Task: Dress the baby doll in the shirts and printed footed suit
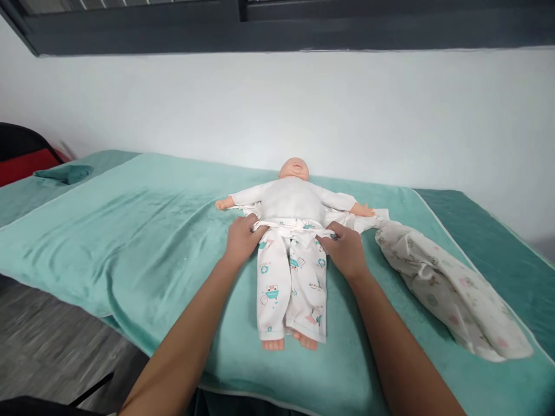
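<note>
A baby doll (292, 196) lies on its back with its head toward the wall and its arms stretched out sideways. It wears a white long-sleeved top and white printed pants (273, 283), with its bare feet showing below the cuffs. My left hand (243, 237) is closed on the pants' waistband at the doll's left-hand side in view. On the opposite side my right hand (344, 245) grips the same waistband. Some white printed cloth (364, 221) lies partly under the doll, near its waist and arm.
A bundled white cloth with a faded print (451, 289) lies to the right on the green bed cover (165, 231). Behind the bed stands a white wall (277, 110) below a dark window frame (130, 29). A red and black object (26, 153) is at the far left.
</note>
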### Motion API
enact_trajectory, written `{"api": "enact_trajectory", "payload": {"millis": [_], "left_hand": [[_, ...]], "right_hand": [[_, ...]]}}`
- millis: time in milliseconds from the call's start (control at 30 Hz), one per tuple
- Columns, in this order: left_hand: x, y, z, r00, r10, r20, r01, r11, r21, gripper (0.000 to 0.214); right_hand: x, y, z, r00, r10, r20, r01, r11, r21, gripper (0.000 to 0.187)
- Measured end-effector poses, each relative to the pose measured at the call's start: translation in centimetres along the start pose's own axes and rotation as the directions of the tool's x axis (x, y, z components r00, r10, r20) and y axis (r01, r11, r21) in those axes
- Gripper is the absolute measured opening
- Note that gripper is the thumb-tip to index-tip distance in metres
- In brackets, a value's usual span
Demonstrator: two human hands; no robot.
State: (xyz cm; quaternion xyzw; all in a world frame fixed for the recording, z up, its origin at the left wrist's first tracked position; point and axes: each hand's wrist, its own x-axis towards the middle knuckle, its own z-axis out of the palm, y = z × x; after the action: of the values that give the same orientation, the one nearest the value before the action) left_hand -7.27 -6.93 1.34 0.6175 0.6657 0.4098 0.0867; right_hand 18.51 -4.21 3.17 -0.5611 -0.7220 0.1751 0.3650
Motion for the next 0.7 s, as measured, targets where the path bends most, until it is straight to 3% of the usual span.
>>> {"api": "enact_trajectory", "payload": {"millis": [67,133,200,333,433,533,600,700], "left_hand": [[-0.3,0.4,0.4,0.998,-0.029,-0.052,0.032,0.998,0.050,0.025],[-0.5,0.7,0.5,0.998,-0.053,-0.033,0.053,0.999,0.004,0.015],[-0.8,0.9,0.4,0.998,-0.049,0.026,0.052,0.990,-0.135,0.007],[-2.1,0.7,-0.5,0.985,-0.029,0.173,0.092,0.923,-0.373,0.021],[-3.3,0.5,-1.3,0.966,0.004,0.260,0.107,0.905,-0.413,0.042],[-4.3,0.8,-1.7,0.967,0.071,0.246,0.033,0.919,-0.393,0.037],[-4.9,1.1,-1.7,0.975,0.103,0.198,-0.025,0.932,-0.361,0.030],[-5.7,1.3,-1.4,0.990,0.037,0.135,0.007,0.951,-0.310,0.029]], "right_hand": [[-0.5,-0.4,0.4,0.992,0.019,-0.123,-0.021,1.000,-0.016,0.020],[-0.8,-0.6,0.6,0.988,0.049,-0.144,-0.044,0.998,0.038,0.017],[-1.1,-0.5,0.7,0.995,0.067,-0.068,-0.056,0.986,0.156,0.013],[-2.1,-0.2,0.1,0.992,0.035,0.125,-0.074,0.943,0.324,0.020],[-3.3,-0.4,-1.0,0.956,0.002,0.292,-0.094,0.948,0.303,0.036],[-4.5,-0.9,-1.8,0.925,-0.002,0.380,-0.113,0.953,0.280,0.040],[-5.4,-1.2,-1.8,0.933,0.011,0.360,-0.118,0.954,0.276,0.036],[-6.7,-1.7,-1.1,0.981,0.049,0.187,-0.095,0.965,0.244,0.038]]}}
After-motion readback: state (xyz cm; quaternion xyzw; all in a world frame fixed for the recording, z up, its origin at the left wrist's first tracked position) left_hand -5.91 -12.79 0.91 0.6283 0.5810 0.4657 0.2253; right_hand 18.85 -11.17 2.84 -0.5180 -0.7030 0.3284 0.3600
